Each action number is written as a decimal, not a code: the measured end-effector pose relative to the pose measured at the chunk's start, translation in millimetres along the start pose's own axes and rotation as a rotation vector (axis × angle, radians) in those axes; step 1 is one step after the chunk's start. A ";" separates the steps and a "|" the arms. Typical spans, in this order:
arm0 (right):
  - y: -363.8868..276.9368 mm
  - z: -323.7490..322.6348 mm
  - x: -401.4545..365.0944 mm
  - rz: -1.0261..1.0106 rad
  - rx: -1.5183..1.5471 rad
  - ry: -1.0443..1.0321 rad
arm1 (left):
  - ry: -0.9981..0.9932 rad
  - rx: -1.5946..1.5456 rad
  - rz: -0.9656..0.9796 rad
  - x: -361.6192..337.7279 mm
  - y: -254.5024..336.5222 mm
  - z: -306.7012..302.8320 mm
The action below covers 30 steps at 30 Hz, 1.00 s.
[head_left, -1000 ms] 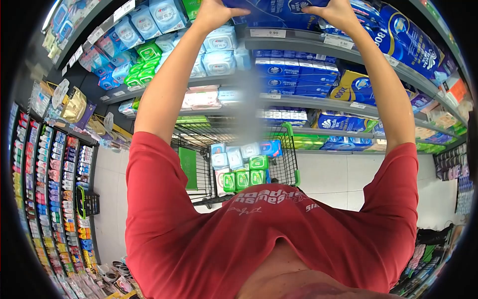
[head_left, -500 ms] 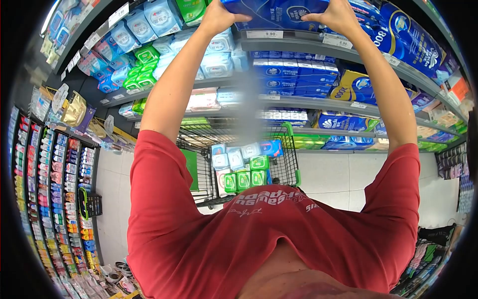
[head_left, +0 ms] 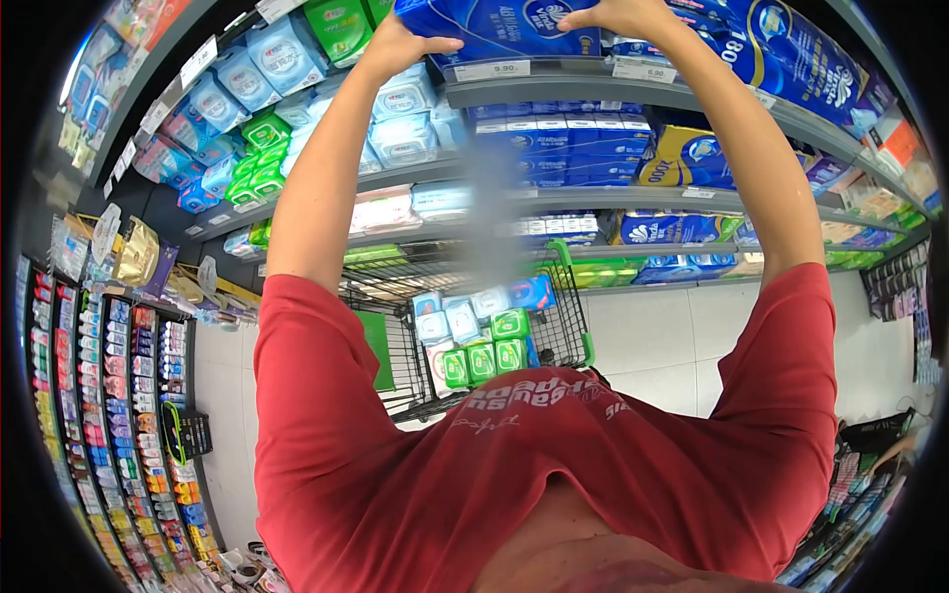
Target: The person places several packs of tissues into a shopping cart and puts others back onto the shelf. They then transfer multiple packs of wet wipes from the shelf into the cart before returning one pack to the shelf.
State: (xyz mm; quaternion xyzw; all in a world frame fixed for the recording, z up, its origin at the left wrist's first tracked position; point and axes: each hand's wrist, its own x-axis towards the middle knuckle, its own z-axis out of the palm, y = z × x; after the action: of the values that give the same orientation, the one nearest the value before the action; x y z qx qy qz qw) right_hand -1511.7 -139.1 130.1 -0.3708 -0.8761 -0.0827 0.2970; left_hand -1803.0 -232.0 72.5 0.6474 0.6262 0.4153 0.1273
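A blue pack of tissues point(head_left: 509, 32) sits at the top of the view, at the front of the upper shelf. My left hand point(head_left: 400, 44) grips its left end, thumb lying across the front face. At the other end, my right hand point(head_left: 623, 16) holds the pack with its thumb pressed on the front. Fingers behind and above the pack are partly hidden or cut off by the frame. Directly below runs the shelf edge with a price label point(head_left: 492, 70).
Wet-wipe packs point(head_left: 282, 54) fill the shelves to the left; more blue tissue packs point(head_left: 573, 148) stand on the lower shelves. Below me is a shopping cart point(head_left: 568, 326) holding white and green packs point(head_left: 481, 362). A hanging product rack point(head_left: 114, 395) lines the left side.
The view has shifted a little, so the shelves and both hands appear farther left. Both hands stay on the tissue pack, with the right hand slightly higher in the picture.
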 end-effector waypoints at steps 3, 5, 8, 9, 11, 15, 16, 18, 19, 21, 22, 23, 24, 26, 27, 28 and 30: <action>1.8 5.8 -7.7 -0.237 0.025 0.293 | -0.038 0.050 -0.037 0.2 4.2 3.2; -3.0 -3.5 -14.5 -0.346 0.049 0.403 | 0.538 0.101 0.348 -20.3 23.4 18.3; -9.2 -13.2 -13.4 -0.519 0.047 0.428 | 0.507 0.069 0.310 -35.6 55.1 9.8; -6.2 -8.3 -8.5 -0.510 -0.025 0.338 | 0.579 0.238 0.417 -35.7 56.2 11.7; -4.7 -1.0 -3.0 -0.497 -0.101 0.240 | 0.532 0.333 0.493 -31.1 48.3 13.2; -16.5 -2.0 3.2 -0.371 -0.158 0.154 | 0.534 0.367 0.400 -25.7 39.3 21.4; -17.9 -3.7 2.7 -0.351 -0.135 0.116 | 0.552 0.360 0.408 -24.4 35.7 22.8; -13.7 3.3 5.3 -0.369 -0.146 0.153 | 0.564 0.350 0.415 -23.2 31.1 26.1; -11.9 6.7 4.8 -0.388 -0.155 0.191 | 0.596 0.323 0.421 -24.0 29.8 28.3; -9.5 11.3 0.5 -0.414 -0.148 0.229 | 0.623 0.292 0.426 -25.7 28.7 31.7; -8.5 12.3 -0.4 -0.446 -0.141 0.274 | 0.635 0.286 0.446 -26.7 30.2 32.3; -8.0 11.6 0.8 -0.444 -0.143 0.270 | 0.646 0.281 0.464 -27.0 30.2 33.2; -8.0 9.4 2.4 -0.450 -0.090 0.218 | 0.667 0.289 0.471 -26.3 28.1 33.8; -7.9 9.2 4.4 -0.456 -0.039 0.166 | 0.685 0.345 0.527 -23.1 21.9 35.3; -7.1 10.1 4.9 -0.453 -0.013 0.159 | 0.704 0.403 0.585 -21.5 20.0 36.5; -5.4 10.3 4.6 -0.453 0.013 0.152 | 0.718 0.385 0.603 -20.3 18.3 37.8; 1.1 14.0 -4.5 -0.457 -0.045 0.194 | 0.713 0.382 0.599 -19.5 19.1 42.2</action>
State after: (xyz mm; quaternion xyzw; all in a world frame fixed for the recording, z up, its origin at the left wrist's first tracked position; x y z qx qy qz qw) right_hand -1514.9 -135.9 116.0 -0.1598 -0.9025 -0.2025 0.3449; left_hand -1757.6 -238.3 52.0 0.6283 0.4823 0.5068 -0.3403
